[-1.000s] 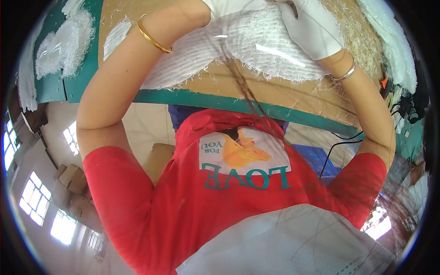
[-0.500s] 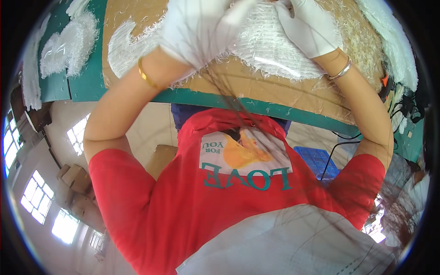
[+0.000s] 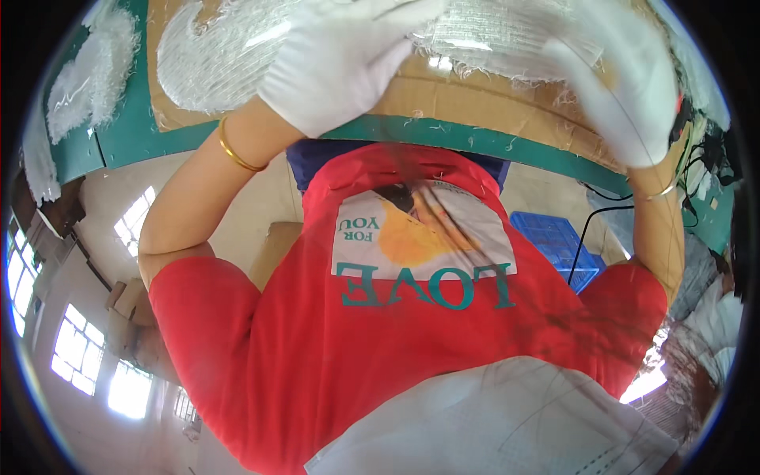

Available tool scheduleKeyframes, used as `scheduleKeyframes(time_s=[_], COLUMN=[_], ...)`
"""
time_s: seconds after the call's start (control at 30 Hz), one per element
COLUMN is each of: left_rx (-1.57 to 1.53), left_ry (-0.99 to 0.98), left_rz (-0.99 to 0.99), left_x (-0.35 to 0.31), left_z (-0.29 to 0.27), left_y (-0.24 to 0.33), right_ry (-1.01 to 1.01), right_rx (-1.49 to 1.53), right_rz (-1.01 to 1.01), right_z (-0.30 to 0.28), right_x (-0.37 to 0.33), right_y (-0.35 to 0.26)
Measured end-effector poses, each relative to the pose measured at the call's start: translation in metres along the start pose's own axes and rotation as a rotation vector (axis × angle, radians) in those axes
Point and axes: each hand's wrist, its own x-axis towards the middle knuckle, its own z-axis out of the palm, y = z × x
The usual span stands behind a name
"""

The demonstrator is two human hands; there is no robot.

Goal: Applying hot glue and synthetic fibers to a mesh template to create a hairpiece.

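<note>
A white, stringy-edged sheet (image 3: 210, 67) with a curved hook shape at its left end lies on brown cardboard (image 3: 467, 91). My left hand (image 3: 336, 71), in a white glove, rests over the sheet with its fingers stretched to the right, the thumb side apart. My right hand (image 3: 629, 91), also gloved, is off to the right above the cardboard's right part, near the sheet's right end. Motion blurs its fingers, so I cannot make out whether it holds anything. The upper frame edge cuts off the sheet's far side.
The cardboard lies on a green table (image 3: 427, 134). Fluffy white pieces (image 3: 95, 71) sit at the left. Dark cables (image 3: 701, 170) and small items crowd the right end. A blue plastic crate (image 3: 554, 245) stands below the table, to the right.
My right hand has moved right and nearer to me, away from the sheet's middle. My left hand stays over the sheet. The whole view has shifted slightly.
</note>
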Motion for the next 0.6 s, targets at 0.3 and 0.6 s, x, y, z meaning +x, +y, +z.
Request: scheduleKeyframes(time_s=[0.3, 0.6], left_rx=[-0.099, 0.027], left_ry=[-0.065, 0.011], left_rz=[-0.169, 0.114], left_x=[-0.017, -0.019], left_z=[-0.004, 0.007], left_y=[-0.024, -0.018], right_ry=[-0.353, -0.152], right_rx=[0.06, -0.114], right_rz=[-0.198, -0.371], right_z=[0.032, 0.057], right_x=[-0.013, -0.016], right_y=[-0.06, -0.064])
